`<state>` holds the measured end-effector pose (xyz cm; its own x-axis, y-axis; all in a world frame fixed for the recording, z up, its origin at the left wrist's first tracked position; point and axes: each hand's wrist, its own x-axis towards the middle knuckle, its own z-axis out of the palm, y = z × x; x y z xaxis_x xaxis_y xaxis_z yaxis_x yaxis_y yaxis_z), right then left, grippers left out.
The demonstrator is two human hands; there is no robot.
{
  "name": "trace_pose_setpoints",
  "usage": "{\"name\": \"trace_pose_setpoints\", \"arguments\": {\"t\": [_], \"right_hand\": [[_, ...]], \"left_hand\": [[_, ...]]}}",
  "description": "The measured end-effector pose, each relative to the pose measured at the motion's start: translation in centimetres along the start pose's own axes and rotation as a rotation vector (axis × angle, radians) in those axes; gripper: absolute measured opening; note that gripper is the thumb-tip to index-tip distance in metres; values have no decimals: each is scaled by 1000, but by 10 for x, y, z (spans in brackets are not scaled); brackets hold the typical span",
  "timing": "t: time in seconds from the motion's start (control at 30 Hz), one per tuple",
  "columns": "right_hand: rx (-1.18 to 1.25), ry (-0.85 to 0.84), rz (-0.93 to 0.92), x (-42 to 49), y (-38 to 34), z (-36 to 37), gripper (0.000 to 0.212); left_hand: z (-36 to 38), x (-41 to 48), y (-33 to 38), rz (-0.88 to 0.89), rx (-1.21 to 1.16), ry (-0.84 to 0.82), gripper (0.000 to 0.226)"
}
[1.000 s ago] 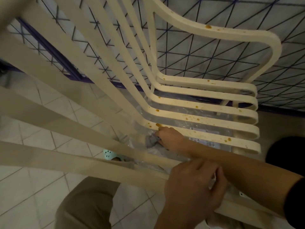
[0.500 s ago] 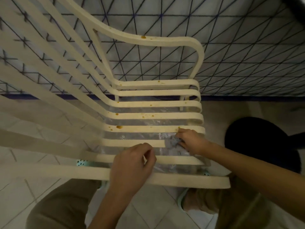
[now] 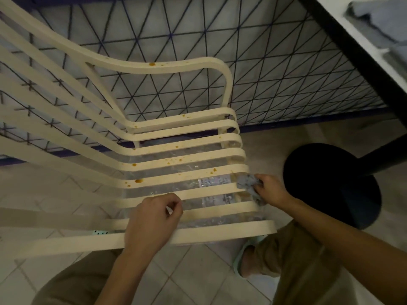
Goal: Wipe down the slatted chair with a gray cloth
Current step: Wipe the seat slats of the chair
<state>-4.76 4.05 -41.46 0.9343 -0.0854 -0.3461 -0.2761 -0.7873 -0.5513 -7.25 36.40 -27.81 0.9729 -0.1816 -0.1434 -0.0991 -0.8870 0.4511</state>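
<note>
A cream slatted chair (image 3: pixel 187 138) stands in front of me, its seat slats running left to right and dotted with orange-brown stains. My right hand (image 3: pixel 272 190) grips a crumpled gray cloth (image 3: pixel 247 183) against the right end of one of the nearer seat slats. My left hand (image 3: pixel 154 221) rests curled over the front slats, gripping the chair's front edge. Clear plastic shows under the seat between the slats.
A black round table base (image 3: pixel 330 186) with its post stands just right of the chair. A white tabletop (image 3: pixel 361 38) with folded gray cloths sits at the top right. A wall with dark triangular lines lies behind. My knees and a sandalled foot (image 3: pixel 248 258) are on the tiled floor.
My right hand has swept the cloth from the left of the seat slat to its right end. My left hand stayed on the front slats while my view swung left.
</note>
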Motion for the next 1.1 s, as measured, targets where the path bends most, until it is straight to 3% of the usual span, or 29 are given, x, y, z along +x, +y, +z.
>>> {"name": "trace_pose_setpoints", "arguments": {"t": [0.17,0.3,0.4,0.53,0.67,0.77,0.87,1.1], "right_hand": [[171,-10,197,2,5,6,20],[82,34,-2,-8,10,7,8],[28,42,-93,-10,9,6,11],[80,27,21,3,8,9,12],[95,-4,5,9,1,-4,17],[194,156,-20,12,2,-17,8],[295,218,7,22,4,-21,29],[349,9,-115,41,-2,-4,36]], "left_hand": [[16,10,36,101,-48,-97,12],[22,8,50,148,-64,-95,13],[22,9,48,159,-83,-76,12],[23,13,49,140,-115,-127,13],[26,20,47,111,-161,-202,15],[26,27,49,120,-186,-202,14],[24,30,53,135,-166,-172,13],[6,1,37,144,-153,-62,11]]}}
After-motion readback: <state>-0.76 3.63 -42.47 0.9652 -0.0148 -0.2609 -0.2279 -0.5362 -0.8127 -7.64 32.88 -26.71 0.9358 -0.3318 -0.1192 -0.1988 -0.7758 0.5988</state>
